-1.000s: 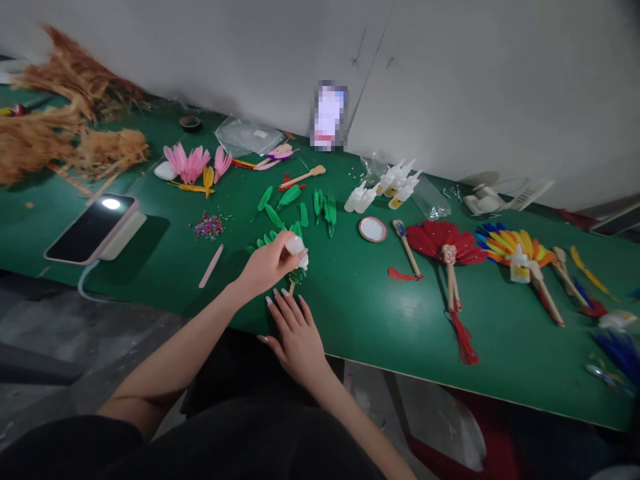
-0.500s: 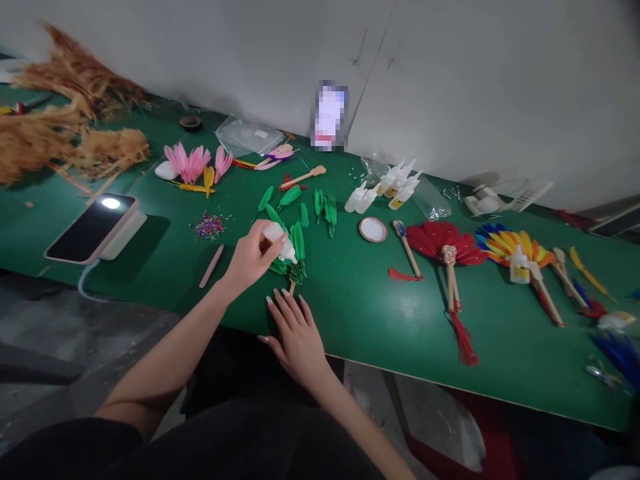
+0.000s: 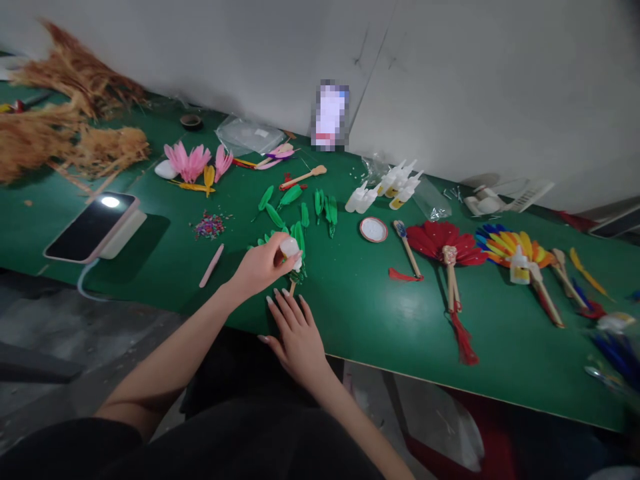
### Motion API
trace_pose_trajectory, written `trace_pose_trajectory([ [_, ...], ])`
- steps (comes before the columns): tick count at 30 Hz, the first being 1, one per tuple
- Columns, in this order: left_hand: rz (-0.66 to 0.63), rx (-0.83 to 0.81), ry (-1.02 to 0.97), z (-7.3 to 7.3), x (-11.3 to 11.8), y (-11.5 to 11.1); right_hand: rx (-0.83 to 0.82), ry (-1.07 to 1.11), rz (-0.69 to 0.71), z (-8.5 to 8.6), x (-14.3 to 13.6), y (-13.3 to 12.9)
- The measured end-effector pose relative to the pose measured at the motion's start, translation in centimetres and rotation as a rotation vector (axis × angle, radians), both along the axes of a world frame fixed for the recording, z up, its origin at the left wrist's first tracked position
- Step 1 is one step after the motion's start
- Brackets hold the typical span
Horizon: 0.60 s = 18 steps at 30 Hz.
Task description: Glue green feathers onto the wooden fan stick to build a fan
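Note:
My left hand [image 3: 260, 268] is closed around a small white glue bottle [image 3: 290, 248], tipped downward over a fan of green feathers [image 3: 299, 235]. The bottle and hand cover part of these feathers. A wooden stick [image 3: 293, 288] shows at the base of the fan. My right hand [image 3: 299, 333] lies flat on the table with fingers stretched out, fingertips at the stick's lower end. Loose green feathers [image 3: 290, 195] are scattered just beyond. A pink pen-like tool [image 3: 212, 265] lies left of my left hand.
On the green table [image 3: 360, 300] are several glue bottles [image 3: 400, 180], a dish of white bits [image 3: 373, 229], a red feather fan [image 3: 445, 243] and colourful beads [image 3: 209, 227]. A phone [image 3: 93, 227] lies left. Pink feathers [image 3: 187, 162] and dried tan grass [image 3: 75, 87] sit farther back.
My left hand has moved slightly right and toward me with the glue bottle, now over the lower part of the green fan. My right hand stays in place.

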<state>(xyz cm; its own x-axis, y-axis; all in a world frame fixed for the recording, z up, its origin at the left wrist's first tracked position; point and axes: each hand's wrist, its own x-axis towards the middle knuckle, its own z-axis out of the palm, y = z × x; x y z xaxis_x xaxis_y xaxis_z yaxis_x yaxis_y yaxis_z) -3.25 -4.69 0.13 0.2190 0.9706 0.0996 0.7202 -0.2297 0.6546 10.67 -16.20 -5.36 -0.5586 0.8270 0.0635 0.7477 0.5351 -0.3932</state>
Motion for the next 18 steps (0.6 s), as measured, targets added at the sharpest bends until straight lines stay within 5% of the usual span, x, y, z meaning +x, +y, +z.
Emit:
trace_pose_trajectory([
  [4,-0.074,-0.038,-0.081,-0.1,0.3,-0.3,0.006,0.017,-0.002,-0.1,-0.1,0.0],
  [8,0.006,0.011,-0.161,-0.1,-0.1,-0.2,-0.012,0.184,0.006,0.4,0.4,-0.1],
  [12,0.077,0.065,-0.119,-0.2,-0.9,0.1,-0.036,0.565,-0.34,1.2,1.9,0.7],
  [15,0.056,0.048,-0.084,-0.4,-1.3,0.0,-0.312,0.712,-0.628,1.5,3.2,2.6],
  [18,0.014,0.025,-0.054,-0.4,-1.4,-0.2,-0.661,0.796,-0.576,1.5,4.0,4.6],
])
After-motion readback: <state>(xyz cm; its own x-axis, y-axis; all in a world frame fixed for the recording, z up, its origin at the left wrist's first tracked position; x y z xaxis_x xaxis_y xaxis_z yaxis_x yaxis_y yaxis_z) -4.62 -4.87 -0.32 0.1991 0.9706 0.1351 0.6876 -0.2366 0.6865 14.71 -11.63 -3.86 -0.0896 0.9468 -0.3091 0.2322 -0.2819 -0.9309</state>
